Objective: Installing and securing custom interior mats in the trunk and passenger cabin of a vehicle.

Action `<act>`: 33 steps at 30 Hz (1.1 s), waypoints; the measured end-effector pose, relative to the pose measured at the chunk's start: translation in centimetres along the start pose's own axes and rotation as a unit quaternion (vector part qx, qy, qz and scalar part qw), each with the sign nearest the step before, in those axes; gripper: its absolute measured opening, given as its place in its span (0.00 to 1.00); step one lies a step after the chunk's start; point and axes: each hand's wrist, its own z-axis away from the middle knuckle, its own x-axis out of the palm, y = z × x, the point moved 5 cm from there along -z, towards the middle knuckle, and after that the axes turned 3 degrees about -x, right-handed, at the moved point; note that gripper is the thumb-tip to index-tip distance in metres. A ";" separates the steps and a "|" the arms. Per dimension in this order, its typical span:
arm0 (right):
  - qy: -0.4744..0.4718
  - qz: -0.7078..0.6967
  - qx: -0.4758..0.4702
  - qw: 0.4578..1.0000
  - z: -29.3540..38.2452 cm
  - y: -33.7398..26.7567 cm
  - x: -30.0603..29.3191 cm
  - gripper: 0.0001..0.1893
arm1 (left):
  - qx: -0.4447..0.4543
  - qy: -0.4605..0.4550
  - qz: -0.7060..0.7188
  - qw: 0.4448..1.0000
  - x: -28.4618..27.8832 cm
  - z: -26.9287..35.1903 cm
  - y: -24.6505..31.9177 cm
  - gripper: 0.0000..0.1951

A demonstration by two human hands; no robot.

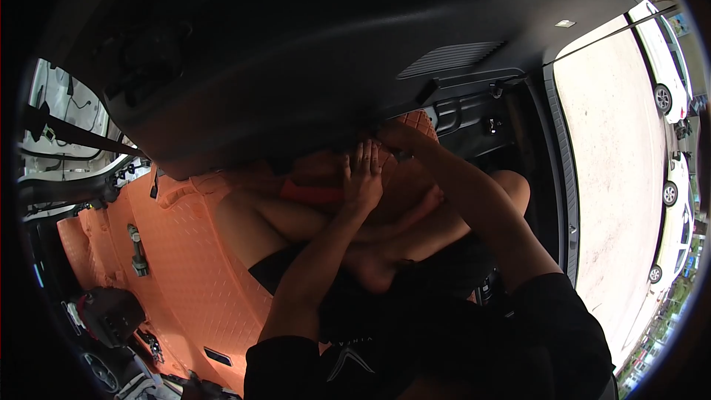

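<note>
My left hand reaches forward, fingers extended and slightly apart, its fingertips at the lower edge of a large black plastic interior trim panel of a vehicle. Just to its right, my right hand is at the same lower edge, in deep shadow; its fingers are partly hidden, and whether they hold anything cannot be seen. Below the hands, my crossed bare legs rest on an orange quilted floor mat. A bright orange-red piece lies beside my left hand, partly behind my leg.
A green and grey tool lies on the mat at left. A dark boxy object stands farther down. A seat belt hangs at far left. The open tailgate's sill runs along the right, with parked white cars outside.
</note>
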 end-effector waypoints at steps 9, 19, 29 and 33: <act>0.311 -0.096 -0.153 0.933 -2.5 1.3 1.6 0.17 | 0.026 -0.097 0.035 0.994 -0.3 -1.1 -1.8 0.28; 0.101 0.040 -0.164 0.980 -2.7 0.7 1.9 0.12 | -0.085 -0.077 0.011 0.993 -1.9 2.7 -2.2 0.38; 0.141 0.029 -0.174 0.974 -7.1 3.4 1.9 0.15 | -0.091 -0.075 0.062 0.991 -2.6 2.6 -4.1 0.39; 0.156 -0.158 -0.075 0.972 -3.5 7.0 0.9 0.18 | -0.085 -0.201 0.105 0.970 -9.2 -0.5 -9.4 0.27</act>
